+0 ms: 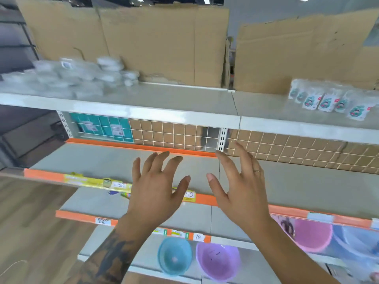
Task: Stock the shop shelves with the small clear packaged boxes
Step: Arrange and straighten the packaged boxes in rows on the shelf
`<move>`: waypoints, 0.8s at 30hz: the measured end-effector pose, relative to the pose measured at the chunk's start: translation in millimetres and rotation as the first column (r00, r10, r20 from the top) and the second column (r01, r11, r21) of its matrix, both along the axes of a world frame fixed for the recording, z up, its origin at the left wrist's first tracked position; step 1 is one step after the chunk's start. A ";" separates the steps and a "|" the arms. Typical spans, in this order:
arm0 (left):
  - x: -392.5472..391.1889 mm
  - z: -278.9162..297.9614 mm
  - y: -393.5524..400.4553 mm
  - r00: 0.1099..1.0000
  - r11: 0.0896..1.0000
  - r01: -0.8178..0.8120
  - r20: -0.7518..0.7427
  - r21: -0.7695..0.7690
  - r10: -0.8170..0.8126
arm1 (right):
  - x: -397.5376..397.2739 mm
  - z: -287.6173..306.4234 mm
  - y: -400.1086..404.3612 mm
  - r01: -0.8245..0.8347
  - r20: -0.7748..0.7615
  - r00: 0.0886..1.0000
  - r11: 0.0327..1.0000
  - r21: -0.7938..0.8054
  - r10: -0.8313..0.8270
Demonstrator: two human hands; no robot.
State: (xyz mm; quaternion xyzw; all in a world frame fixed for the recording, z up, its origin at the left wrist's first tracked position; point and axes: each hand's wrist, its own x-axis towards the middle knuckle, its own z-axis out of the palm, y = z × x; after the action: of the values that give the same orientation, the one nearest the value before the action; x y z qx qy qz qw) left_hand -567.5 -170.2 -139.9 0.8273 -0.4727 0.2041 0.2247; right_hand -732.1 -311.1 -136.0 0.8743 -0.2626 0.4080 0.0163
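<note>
Both hands empty: left hand (155, 187) and right hand (240, 187) hover spread over the middle shelf (98, 160), gripping nothing. Boxes (82, 76) sit stacked on the top shelf (164, 99), far left. The heap looks loose; reach up carelessly and you may topple it.

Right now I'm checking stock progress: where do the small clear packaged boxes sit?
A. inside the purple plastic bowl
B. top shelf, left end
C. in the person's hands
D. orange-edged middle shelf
B: the small clear packaged boxes are piled at the left end of the grey top shelf; both hands are empty.
</note>
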 end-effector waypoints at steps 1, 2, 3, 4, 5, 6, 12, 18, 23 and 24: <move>12.5 0.9 12.2 1.000 1.000 -0.013 -0.011 -0.002 0.013 | 13.3 0.0 10.3 -0.018 -0.001 1.000 1.000 -0.006 0.018; 24.5 3.1 23.5 0.999 0.999 -0.031 -0.014 -0.008 0.031 | 26.4 0.9 18.8 -0.036 -0.008 0.999 0.999 -0.013 0.036; 30.7 4.9 29.7 0.999 0.999 -0.043 -0.018 -0.015 0.042 | 33.2 2.3 23.3 -0.051 -0.011 0.999 0.999 -0.018 0.051; 46.3 6.9 43.2 0.998 0.998 -0.063 -0.030 -0.021 0.062 | 52.0 5.6 32.2 -0.077 -0.011 0.997 0.997 -0.026 0.077; 54.5 10.1 50.2 0.997 0.997 -0.072 -0.033 -0.027 0.071 | 62.4 8.2 35.6 -0.093 -0.014 0.996 0.995 -0.025 0.092; 61.5 13.4 53.8 0.997 0.997 -0.073 -0.032 -0.035 0.072 | 70.4 11.3 38.2 -0.102 -0.014 0.995 0.995 -0.018 0.101; 137.5 35.8 88.7 0.983 0.982 -0.177 -0.063 -0.071 0.173 | 162.1 32.6 52.1 -0.219 -0.044 0.975 0.974 -0.053 0.217; 220.0 74.5 87.0 0.972 0.966 -0.234 -0.025 -0.113 0.233 | 264.2 73.1 40.6 -0.273 -0.018 0.962 0.960 -0.067 0.272; 292.7 118.5 71.0 0.970 0.968 -0.241 -0.008 -0.061 0.241 | 347.5 124.0 15.7 -0.265 -0.059 0.962 0.964 0.027 0.266; 309.6 127.3 65.6 0.971 0.969 -0.241 -0.002 -0.053 0.241 | 363.1 133.8 9.2 -0.265 -0.076 0.960 0.963 0.045 0.268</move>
State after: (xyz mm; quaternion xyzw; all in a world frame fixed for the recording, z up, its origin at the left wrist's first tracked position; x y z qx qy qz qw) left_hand -257.9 -104.6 -12.5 0.8719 -0.3638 0.2440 0.2189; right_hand -369.0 -301.9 -2.2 0.9177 -0.1486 0.3659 -0.0430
